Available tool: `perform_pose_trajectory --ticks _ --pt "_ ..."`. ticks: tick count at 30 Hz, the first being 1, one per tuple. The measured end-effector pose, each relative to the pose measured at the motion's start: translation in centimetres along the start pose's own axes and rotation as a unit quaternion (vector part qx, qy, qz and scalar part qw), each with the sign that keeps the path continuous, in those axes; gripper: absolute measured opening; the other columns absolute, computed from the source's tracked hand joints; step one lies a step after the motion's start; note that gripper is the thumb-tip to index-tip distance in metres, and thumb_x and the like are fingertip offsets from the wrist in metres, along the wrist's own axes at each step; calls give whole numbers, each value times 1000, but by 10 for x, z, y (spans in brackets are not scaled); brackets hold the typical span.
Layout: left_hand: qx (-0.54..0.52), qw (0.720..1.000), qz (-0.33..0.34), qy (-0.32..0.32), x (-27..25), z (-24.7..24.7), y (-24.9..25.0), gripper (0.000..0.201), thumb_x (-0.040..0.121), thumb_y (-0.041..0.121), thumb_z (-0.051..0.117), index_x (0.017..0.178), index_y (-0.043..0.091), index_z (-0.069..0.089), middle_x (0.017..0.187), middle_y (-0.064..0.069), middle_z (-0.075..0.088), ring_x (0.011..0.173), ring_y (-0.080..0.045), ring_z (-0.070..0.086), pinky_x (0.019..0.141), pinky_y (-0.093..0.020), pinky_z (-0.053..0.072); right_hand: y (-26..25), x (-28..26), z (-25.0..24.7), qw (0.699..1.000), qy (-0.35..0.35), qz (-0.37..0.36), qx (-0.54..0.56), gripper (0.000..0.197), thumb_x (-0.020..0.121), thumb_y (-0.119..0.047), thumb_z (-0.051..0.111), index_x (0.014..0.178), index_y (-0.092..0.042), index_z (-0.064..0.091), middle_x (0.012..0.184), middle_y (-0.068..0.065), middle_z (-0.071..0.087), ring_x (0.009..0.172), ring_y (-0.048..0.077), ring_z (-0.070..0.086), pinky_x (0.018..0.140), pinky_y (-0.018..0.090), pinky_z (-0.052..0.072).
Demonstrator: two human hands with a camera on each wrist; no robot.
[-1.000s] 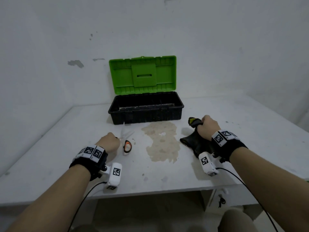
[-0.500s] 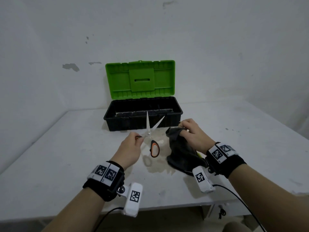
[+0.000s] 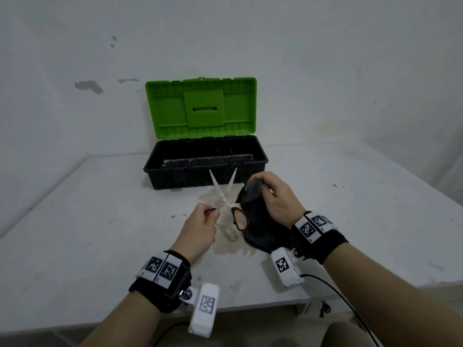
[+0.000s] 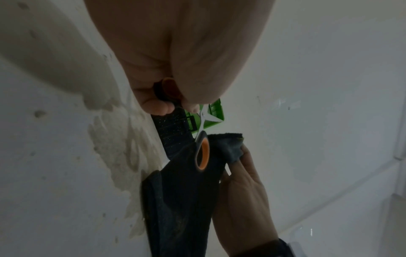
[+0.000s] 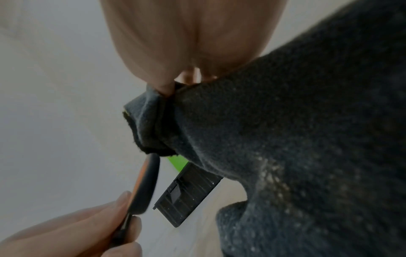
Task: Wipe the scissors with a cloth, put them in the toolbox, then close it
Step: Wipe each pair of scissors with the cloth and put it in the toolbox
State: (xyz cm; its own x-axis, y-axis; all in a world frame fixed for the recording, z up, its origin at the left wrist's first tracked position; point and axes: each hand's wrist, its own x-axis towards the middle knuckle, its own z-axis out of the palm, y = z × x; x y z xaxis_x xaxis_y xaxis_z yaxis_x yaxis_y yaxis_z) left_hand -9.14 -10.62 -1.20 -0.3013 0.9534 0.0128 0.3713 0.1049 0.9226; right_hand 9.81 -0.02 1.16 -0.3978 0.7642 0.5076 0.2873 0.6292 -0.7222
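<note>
Your left hand (image 3: 200, 227) was curled round one handle loop of the scissors (image 3: 226, 199), thumb and fingers pinching it, and held them up off the table (image 3: 100, 221) with the blades spread in a V, tips pointing up and away from you toward the toolbox (image 3: 205, 166); the other loop, black with an orange lining, hung free just beside the cloth (image 3: 255, 221). Your right hand (image 3: 278, 199) gripped that dark cloth, fingers bunching its upper edge while the rest draped down below your palm toward the table; the cloth stood close to the right blade, though whether it touched the blade cannot be told from these views; in the left wrist view the free loop overlapped the cloth. Both hands were close together in front of the toolbox, above a pale brownish stain (image 3: 225, 244) on the white tabletop. The toolbox sat further back against the wall (image 3: 325, 71), its black tray facing up and its green lid (image 3: 201, 107) standing upright, fully open.
</note>
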Motion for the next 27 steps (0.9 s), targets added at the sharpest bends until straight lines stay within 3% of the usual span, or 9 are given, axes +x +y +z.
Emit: perform_pose_trajectory --ticks 2,5,9,12,15,19,20,23,27 --pt "-12 1000 0 -3 1 2 0 17 105 29 46 115 16 50 82 -4 56 66 -16 53 59 -24 44 1 1 4 1000 6 -2 -13 36 93 2 43 107 -20 68 105 4 51 99 11 53 90 15 40" --pt "-19 1000 1 -5 4 5 -3 19 104 31 48 115 17 52 82 0 56 66 -15 52 62 -28 45 1 3 7 999 37 27 16 32 92 -5 49 108 -30 62 97 -3 60 83 12 57 77 21 46" --pt "-19 1000 8 -10 7 13 -8 23 101 37 50 117 20 53 89 6 55 80 -15 53 73 -34 46 -4 4 10 994 80 66 24 25 89 -9 58 89 -34 53 83 -10 61 68 7 59 66 20 46" --pt "-20 1000 14 -7 7 19 -7 21 101 38 51 114 22 54 86 7 55 76 -13 53 70 -34 45 -9 4 13 988 32 147 24 15 86 -22 58 85 -28 72 85 -10 73 78 8 69 77 30 57" --pt "-25 1000 17 -3 8 23 -5 20 101 38 50 113 22 53 82 9 53 73 -11 51 70 -32 43 -19 0 12 959 -15 230 168 25 85 -28 58 80 -14 78 87 6 77 87 27 73 88 47 57" --pt "-31 999 26 7 9 24 -3 17 102 35 49 112 23 53 85 5 56 75 -14 54 69 -33 44 -24 -7 7 958 -69 200 194 12 90 -20 68 94 -23 79 83 0 77 73 11 70 72 27 56" --pt "-33 999 28 7 9 24 -3 17 102 35 50 112 22 53 85 5 57 74 -14 54 69 -33 44 -22 -8 7 956 -71 200 202 16 91 -14 66 96 -23 79 84 1 77 75 12 70 74 28 56" --pt "-41 999 25 -2 8 23 -1 16 102 33 50 113 22 54 85 4 56 69 -13 54 65 -32 43 -20 -4 6 935 -21 238 262 15 91 -7 65 95 -14 78 92 21 75 84 35 68 85 50 55" --pt "-66 998 21 -10 3 26 1 11 103 30 49 109 21 54 81 2 54 63 -13 48 58 -30 40 -24 0 9 912 85 263 303 9 83 -10 76 89 -3 74 86 23 74 76 36 67 79 54 56"
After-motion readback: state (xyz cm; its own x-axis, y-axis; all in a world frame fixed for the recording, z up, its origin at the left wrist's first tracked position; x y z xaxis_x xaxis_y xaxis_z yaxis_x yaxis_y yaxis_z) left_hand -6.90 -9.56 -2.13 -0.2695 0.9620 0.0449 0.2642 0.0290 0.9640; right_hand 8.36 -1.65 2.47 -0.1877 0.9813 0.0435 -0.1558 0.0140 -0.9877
